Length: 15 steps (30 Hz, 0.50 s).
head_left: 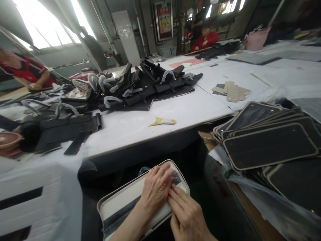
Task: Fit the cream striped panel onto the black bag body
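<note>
Low in front of me is a pale bag panel [121, 192] with rounded corners, a raised rim and dark strips across its inner face. My left hand [156, 182] lies flat on it near the far right end, fingers stretched out. Beside it, the fingers of my right hand [187, 211] are pressed together over the panel's near edge, and their tips meet the left hand's fingers. That thumb is tucked below, close to the edge. Whatever may lie beneath the fingertips is hidden.
A white table [120, 134] stands ahead with a yellow-handled tool [162, 121] and piled black bags [150, 87]. At right, dark panels with pale edging [271, 145] are stacked above a box. Beige pieces [232, 91] lie beyond. People in red [207, 40] sit farther off.
</note>
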{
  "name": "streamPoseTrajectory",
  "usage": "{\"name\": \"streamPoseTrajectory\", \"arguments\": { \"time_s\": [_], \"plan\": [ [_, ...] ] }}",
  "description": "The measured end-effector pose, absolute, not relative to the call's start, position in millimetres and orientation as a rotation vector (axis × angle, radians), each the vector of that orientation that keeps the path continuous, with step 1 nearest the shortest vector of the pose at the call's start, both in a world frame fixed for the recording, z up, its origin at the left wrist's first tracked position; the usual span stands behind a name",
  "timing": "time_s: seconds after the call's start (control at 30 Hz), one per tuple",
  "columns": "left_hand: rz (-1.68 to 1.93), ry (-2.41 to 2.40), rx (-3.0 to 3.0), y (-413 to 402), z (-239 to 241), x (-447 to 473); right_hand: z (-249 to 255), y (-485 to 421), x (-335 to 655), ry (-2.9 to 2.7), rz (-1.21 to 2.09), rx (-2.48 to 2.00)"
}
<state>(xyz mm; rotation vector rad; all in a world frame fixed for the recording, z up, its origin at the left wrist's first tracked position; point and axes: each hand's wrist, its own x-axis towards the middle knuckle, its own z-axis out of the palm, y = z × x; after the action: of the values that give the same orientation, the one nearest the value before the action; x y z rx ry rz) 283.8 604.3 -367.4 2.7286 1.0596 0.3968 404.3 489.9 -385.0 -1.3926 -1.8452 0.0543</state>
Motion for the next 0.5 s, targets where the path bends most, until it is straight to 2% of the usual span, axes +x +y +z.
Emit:
{"name": "streamPoseTrajectory", "arguments": {
  "time_s": [0.13,0.33,0.5],
  "plan": [
    [0.284,1.068,2.785,603.8,-365.9,283.9,-387.2,491.1,403.9,-1.828,0.064,-1.385],
    [0.318,1.015,2.764,607.7,-365.9,284.4,-374.9,492.1,403.8,-1.685,0.171,-1.317],
    [0.305,0.975,2.703,607.0,-360.6,284.2,-386.7,484.7,431.5,-1.204,0.434,-1.296]
  ]
}}
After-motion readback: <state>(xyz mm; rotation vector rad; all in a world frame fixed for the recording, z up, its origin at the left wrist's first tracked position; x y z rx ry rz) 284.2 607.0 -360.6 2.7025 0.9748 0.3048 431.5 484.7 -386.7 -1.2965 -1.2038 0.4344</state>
